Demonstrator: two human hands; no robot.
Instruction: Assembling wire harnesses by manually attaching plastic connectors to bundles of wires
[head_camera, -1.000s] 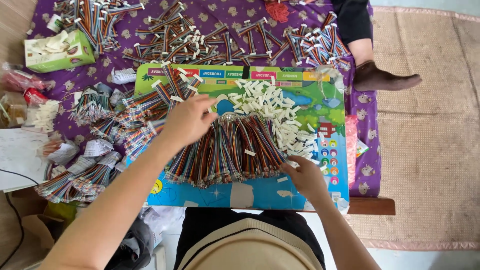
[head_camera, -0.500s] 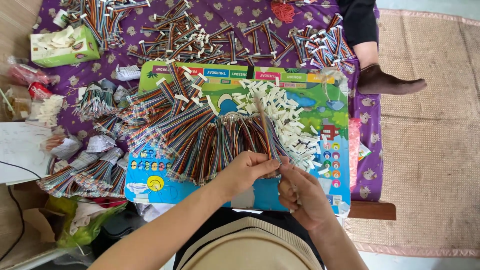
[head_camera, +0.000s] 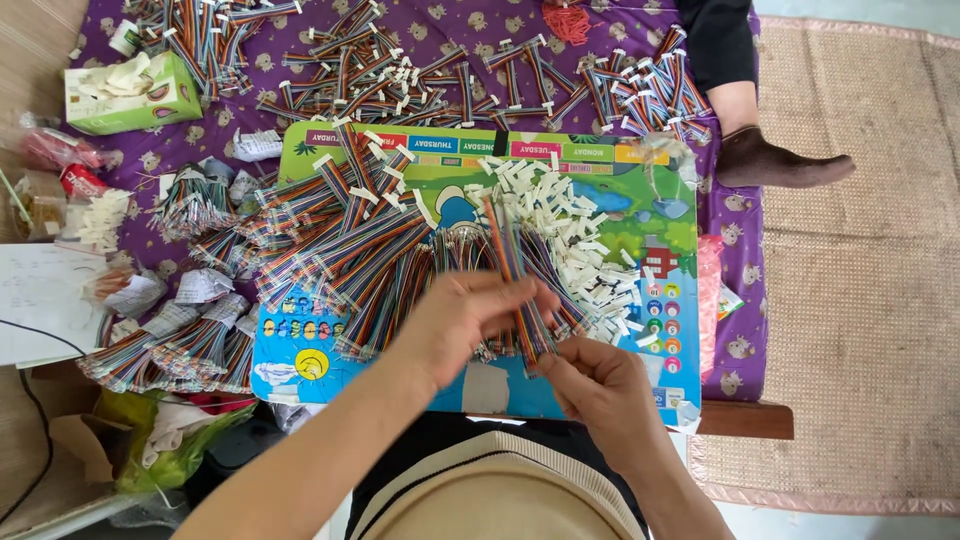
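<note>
Fingers of our right hand (head_camera: 600, 385) pinch the near ends of a rainbow wire bundle (head_camera: 515, 265) lying on the colourful board (head_camera: 640, 200); left hand (head_camera: 470, 320) closes over it. Wires look light & floppy, w/ small plastic plugs, so we'd grip near the ends.

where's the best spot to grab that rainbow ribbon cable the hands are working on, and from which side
Probably the flat wire stretch near its lower end, where the right hand and left hand already meet it. The rainbow ribbon cable runs away from the person toward its white connector, so come from the near side and pinch across the flat faces, clear of the pile of cables on the colourful board.
</note>
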